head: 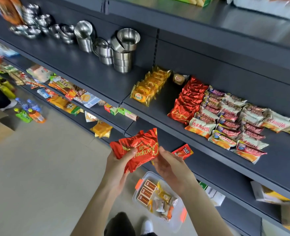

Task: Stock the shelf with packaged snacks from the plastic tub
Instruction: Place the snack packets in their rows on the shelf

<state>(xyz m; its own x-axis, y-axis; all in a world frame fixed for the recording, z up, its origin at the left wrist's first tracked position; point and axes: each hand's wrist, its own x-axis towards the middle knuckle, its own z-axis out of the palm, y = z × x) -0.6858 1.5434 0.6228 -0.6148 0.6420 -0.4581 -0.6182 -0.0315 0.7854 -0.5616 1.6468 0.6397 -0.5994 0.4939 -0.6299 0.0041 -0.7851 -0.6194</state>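
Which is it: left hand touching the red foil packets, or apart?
Touching. Head view: left hand grips the red foil packets, thumb pressed on top.

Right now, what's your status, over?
Left grip holds red snack packs. Right grip touches their edge. Matching red row on shelf, path unblocked. Tub on floor below.
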